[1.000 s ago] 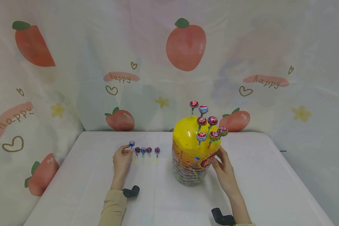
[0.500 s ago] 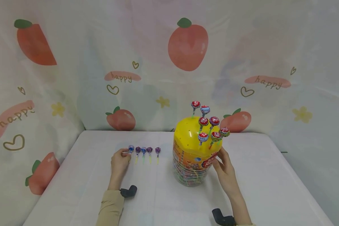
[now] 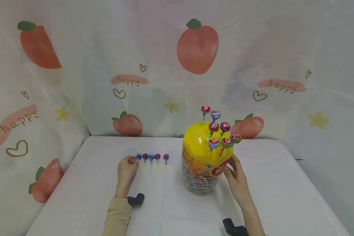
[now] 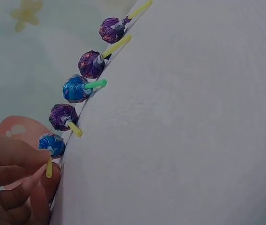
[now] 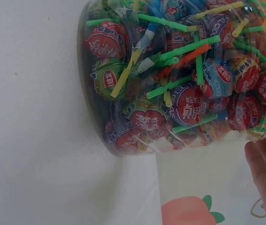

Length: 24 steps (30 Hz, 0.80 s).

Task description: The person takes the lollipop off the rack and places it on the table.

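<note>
My left hand [image 3: 126, 171] pinches the yellow stick of a blue-wrapped lollipop [image 4: 51, 144] between thumb and fingers, at the left end of a row on the table. In the left wrist view, a purple lollipop [image 4: 63, 116], another blue one [image 4: 76, 88] and two more purple ones lie beyond it; the farthest has a wider gap before it. My right hand [image 3: 237, 183] rests against the right side of a big clear jar [image 3: 200, 183] with fairly straight fingers [image 5: 264, 161]. Wrapped lollipops fill the jar. Several stand upright in its yellow lid [image 3: 196, 139].
A white-covered table [image 3: 177, 216] bears everything, its back edge close to a fruit-printed curtain [image 3: 159, 42]. Black wrist mounts [image 3: 136, 199] sit on both forearms. The jar stands right of the lollipop row.
My left hand has lowered the blue lollipop from above the row's line to level with the others, beside the nearest purple one. The right hand stays at the jar.
</note>
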### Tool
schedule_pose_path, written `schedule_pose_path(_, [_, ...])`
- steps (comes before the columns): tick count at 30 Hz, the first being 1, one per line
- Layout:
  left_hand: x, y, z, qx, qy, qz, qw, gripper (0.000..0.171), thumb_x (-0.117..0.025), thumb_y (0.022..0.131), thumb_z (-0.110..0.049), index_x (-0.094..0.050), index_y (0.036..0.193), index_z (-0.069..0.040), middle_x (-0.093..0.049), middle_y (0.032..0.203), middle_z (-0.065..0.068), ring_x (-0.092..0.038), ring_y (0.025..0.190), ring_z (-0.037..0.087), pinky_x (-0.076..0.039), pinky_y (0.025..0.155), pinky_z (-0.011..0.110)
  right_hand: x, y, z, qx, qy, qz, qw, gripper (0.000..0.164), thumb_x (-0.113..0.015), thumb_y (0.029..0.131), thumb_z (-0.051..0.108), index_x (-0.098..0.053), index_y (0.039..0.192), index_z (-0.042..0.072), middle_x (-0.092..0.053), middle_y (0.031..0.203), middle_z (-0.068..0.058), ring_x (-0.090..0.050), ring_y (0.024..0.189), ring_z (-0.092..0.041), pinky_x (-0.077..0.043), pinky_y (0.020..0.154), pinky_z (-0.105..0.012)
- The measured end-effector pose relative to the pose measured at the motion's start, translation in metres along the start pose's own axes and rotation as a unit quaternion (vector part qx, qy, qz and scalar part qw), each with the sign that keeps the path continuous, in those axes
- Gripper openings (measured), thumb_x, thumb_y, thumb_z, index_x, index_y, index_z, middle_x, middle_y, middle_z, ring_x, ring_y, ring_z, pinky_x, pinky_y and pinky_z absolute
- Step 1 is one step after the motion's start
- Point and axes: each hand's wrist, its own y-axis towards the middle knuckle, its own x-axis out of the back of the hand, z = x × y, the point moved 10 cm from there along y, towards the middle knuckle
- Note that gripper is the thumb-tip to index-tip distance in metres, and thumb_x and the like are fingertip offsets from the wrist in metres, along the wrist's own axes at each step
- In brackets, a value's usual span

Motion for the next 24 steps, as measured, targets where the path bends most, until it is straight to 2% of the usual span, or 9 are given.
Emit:
schedule_pose_path(13, [0.005,-0.008,-0.001,-0.014,-0.026,0.004,0.9995,0.025,-0.066,0.081,-0.007,-0.07,0.104,0.001,-0.073,0.088,0.018,-0.069,0.077,0.031,-0.049,0.068,0.035,0.002,0.001,0.001,-0.005,-0.001,0.0,1.0,0.058,-0.048,0.101,0.02,-0.022,0.153,0.024,-0.036,0.152,-0.008,-0.032,0.125,0.01,-0.03,0.095,-0.003])
schedule_pose_path(20, [0.008,-0.01,-0.004,-0.009,-0.028,0.007,0.9995,0.025,-0.066,0.083,-0.008,-0.07,0.106,-0.001,-0.073,0.091,0.017,-0.07,0.08,0.029,-0.049,0.066,0.03,0.0,0.001,0.0,-0.005,0.003,0.005,1.0,0.058,-0.048,0.101,0.02,-0.022,0.153,0.023,-0.036,0.152,-0.008,-0.033,0.125,0.009,-0.031,0.096,-0.003])
schedule_pose_path(24, [0.01,-0.012,-0.015,-0.01,-0.042,0.01,0.999,0.027,-0.065,0.084,-0.009,-0.069,0.11,-0.003,-0.072,0.094,0.017,-0.07,0.084,0.029,-0.05,0.065,0.028,0.0,0.0,0.0,-0.005,0.003,0.003,1.0,0.058,-0.048,0.101,0.021,-0.022,0.153,0.023,-0.037,0.152,-0.008,-0.033,0.125,0.01,-0.03,0.095,-0.003])
